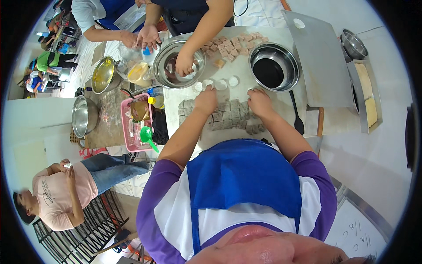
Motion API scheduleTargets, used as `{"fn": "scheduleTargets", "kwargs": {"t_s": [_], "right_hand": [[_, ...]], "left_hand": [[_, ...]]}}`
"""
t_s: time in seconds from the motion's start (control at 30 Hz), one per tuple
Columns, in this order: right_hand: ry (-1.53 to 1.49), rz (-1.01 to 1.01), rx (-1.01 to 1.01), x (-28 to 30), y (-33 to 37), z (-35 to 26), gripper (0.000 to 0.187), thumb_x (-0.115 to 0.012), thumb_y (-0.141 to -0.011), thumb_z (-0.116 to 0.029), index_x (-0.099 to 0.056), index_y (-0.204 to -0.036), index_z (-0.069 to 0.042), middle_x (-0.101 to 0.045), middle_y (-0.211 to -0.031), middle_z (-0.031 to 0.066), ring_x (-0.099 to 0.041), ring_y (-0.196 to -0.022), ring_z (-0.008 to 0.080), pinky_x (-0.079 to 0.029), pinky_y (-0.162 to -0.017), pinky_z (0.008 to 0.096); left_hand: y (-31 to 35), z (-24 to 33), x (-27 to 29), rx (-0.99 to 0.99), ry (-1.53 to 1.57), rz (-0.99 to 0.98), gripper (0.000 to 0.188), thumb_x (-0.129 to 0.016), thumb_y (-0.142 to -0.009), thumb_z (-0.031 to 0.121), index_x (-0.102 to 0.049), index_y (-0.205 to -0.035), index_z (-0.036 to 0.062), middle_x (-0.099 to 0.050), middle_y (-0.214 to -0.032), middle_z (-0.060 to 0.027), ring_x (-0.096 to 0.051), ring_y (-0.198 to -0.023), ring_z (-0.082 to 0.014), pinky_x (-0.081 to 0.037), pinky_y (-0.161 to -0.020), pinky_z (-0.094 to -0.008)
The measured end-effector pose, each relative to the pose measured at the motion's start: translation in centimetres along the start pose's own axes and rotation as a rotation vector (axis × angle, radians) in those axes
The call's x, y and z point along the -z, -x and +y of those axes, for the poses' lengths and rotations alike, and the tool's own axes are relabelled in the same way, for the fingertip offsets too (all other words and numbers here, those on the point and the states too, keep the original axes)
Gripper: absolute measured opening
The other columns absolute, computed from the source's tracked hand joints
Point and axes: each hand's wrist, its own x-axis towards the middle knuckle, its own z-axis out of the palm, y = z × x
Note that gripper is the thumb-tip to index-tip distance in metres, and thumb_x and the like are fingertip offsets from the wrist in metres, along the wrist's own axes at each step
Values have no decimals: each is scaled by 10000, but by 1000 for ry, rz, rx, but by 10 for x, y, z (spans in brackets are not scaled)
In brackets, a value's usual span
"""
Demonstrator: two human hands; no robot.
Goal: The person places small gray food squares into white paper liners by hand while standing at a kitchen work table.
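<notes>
Several small white round pieces [221,84] lie in a loose row across the table, just beyond my hands. My left hand [205,102] is closed, its fingertips at the edge of one white piece; what they pinch is hidden. To the right, my right hand [260,104] is closed, with a bit of a small white piece showing at its fingertips. Under and between my forearms sit rows of greyish, powdery-looking square blocks [226,115], packed close together. A co-worker's hand [186,64] reaches into a steel bowl [159,78] at the far left, holding something whitish.
Pinkish-brown cubes [228,47] lie at the table's far side. A steel bowl [290,59] stands at right, near a black spatula [298,123] and a large metal sheet [316,66]. At left are a pink basket [124,127] with a green scoop [146,134] and a yellow-stained bowl [104,72].
</notes>
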Motion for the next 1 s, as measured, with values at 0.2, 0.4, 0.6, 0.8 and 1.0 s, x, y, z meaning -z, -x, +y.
{"fn": "scheduleTargets", "kwargs": {"t_s": [0.2,0.4,0.6,0.8,1.0], "right_hand": [[-71,65,82,-7,-13,-6,117,-515,-771,-59,-571,-872,-69,-611,-859,121,-616,-806,331,-501,-700,451],[-137,157,108,-21,-26,-1,126,-534,-791,-61,-582,-901,-100,-607,-897,94,-624,-794,314,-508,-679,436],[-184,171,101,-30,-29,7,140,-537,-803,-61,-601,-919,-108,-611,-923,93,-619,-829,314,-506,-701,433],[-146,151,44,-30,-28,8,150,-544,-800,-63,-607,-928,-110,-617,-951,82,-609,-903,298,-503,-746,425],[-165,211,76,-16,-23,-7,211,-581,-767,-47,-621,-962,-113,-601,-990,60,-584,-960,278,-495,-783,402]], "left_hand": [[17,13,-10,-126,-20,31,246,-555,-790,68,-617,-1025,29,-528,-1230,-127,-614,-962,-338,-528,-808,-434],[9,18,-18,-146,-84,15,346,-571,-774,40,-571,-1119,6,-509,-1276,-108,-616,-952,-337,-535,-794,-433],[-11,16,-12,-128,-136,-11,360,-565,-769,17,-560,-1128,-10,-529,-1242,-113,-631,-926,-342,-541,-787,-428],[-26,12,-19,-118,-115,-33,332,-540,-789,9,-562,-1119,-9,-541,-1196,-126,-637,-915,-349,-540,-783,-436],[-19,22,-13,-117,-128,-31,285,-504,-827,37,-566,-1103,-4,-518,-1262,-127,-632,-949,-345,-537,-801,-436]]}}
